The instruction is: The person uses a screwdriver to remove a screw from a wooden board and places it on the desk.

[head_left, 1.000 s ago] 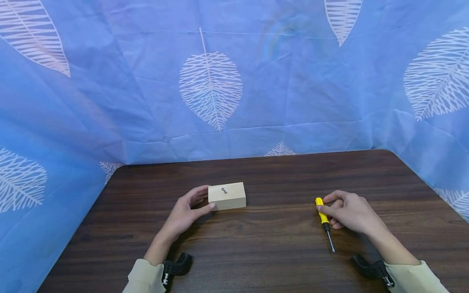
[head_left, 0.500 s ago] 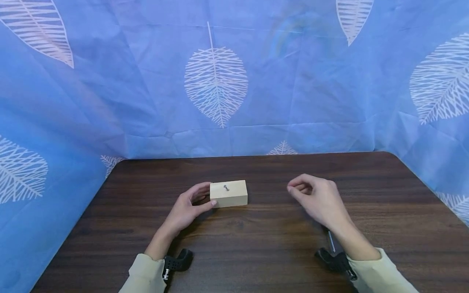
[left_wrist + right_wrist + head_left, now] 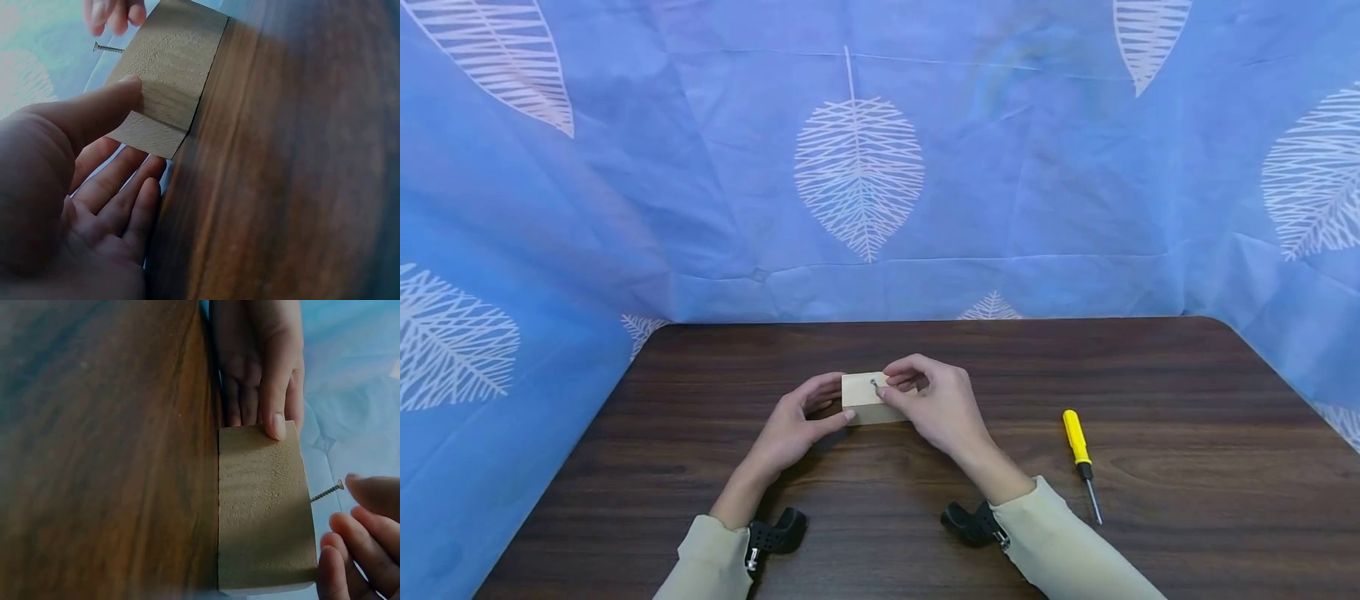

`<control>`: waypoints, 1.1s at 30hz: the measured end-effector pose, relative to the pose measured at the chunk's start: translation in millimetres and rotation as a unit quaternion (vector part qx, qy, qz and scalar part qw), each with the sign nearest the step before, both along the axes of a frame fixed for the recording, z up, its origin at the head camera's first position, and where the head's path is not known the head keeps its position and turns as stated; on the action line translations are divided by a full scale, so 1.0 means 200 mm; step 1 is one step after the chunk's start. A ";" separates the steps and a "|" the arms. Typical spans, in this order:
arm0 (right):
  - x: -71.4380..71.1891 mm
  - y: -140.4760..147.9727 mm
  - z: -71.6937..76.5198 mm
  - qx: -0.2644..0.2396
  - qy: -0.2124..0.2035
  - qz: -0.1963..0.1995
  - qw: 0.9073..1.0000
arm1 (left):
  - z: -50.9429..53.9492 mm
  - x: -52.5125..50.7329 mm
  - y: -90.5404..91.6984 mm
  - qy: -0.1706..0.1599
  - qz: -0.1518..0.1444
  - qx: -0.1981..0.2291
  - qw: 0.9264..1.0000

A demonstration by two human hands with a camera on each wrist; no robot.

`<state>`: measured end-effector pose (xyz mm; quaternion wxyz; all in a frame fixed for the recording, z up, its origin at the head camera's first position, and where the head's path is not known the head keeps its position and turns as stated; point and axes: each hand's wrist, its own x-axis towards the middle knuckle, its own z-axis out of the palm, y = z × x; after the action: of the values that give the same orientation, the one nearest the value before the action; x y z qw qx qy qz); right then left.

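A pale wooden block (image 3: 857, 393) lies on the table, with a screw (image 3: 328, 491) standing partly out of its top, slightly tilted. My left hand (image 3: 793, 429) holds the block at its left end, the thumb (image 3: 125, 94) on the near face and the fingers at the far side and end. Over the block's right part is my right hand (image 3: 940, 408), its bent thumb and fingers close around the screw. In the right wrist view a small gap shows between the right thumb (image 3: 378, 495) and the screw head. Part of the block's top is hidden by this hand.
A yellow-handled screwdriver (image 3: 1077, 442) lies on the dark wooden table (image 3: 700, 467), right of the hands, its tip toward the near edge. Behind the table hangs a blue cloth (image 3: 737, 167) with white leaf prints. Both wrists carry black mounts (image 3: 778, 532).
My right hand has let go of the screwdriver, leaving it on the table, and has moved left to the screw. My left hand has stayed on the block.
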<state>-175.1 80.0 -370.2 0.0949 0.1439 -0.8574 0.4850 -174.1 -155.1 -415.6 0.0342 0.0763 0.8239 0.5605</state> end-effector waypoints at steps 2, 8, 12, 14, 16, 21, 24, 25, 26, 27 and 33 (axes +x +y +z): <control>-0.01 -0.02 0.00 0.002 0.009 -0.004 1.000 | 0.00 0.00 0.00 0.000 0.000 0.002 1.000; -0.03 -0.08 0.00 0.035 0.023 -0.015 0.999 | 0.00 0.00 0.00 0.003 0.000 -0.001 1.000; -0.03 -0.10 -0.01 0.056 0.035 -0.025 0.997 | 0.00 0.00 0.01 0.000 0.002 0.003 1.000; -0.04 -0.10 -0.01 0.055 0.040 -0.026 0.997 | 0.00 0.00 0.00 0.000 -0.001 0.006 1.000; -0.04 -0.10 -0.01 0.045 0.046 -0.024 0.998 | 0.00 0.00 0.00 0.001 -0.002 0.007 1.000; -0.03 -0.09 0.00 -0.004 0.030 -0.012 0.999 | 0.00 0.00 0.00 0.005 -0.002 0.004 1.000; -0.02 -0.06 0.02 -0.012 0.012 -0.013 1.000 | 0.00 0.00 0.00 0.001 -0.003 0.003 1.000; -0.01 -0.04 0.03 -0.012 0.007 -0.016 1.000 | 0.00 0.00 0.01 0.001 -0.003 0.004 1.000; -0.01 -0.01 0.04 -0.009 0.002 -0.020 1.000 | 0.00 0.00 0.01 0.000 -0.003 0.005 1.000; 0.00 0.01 0.04 -0.006 -0.002 -0.025 1.000 | 0.00 0.00 0.01 -0.001 -0.002 0.005 1.000; 0.06 0.23 0.04 0.046 -0.054 -0.053 0.996 | 0.00 0.01 0.00 -0.001 0.001 -0.002 1.000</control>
<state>-162.8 126.0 -362.2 0.0676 0.0764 -0.8888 0.4468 -172.9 -154.7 -416.5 0.0345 0.0744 0.8251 0.5590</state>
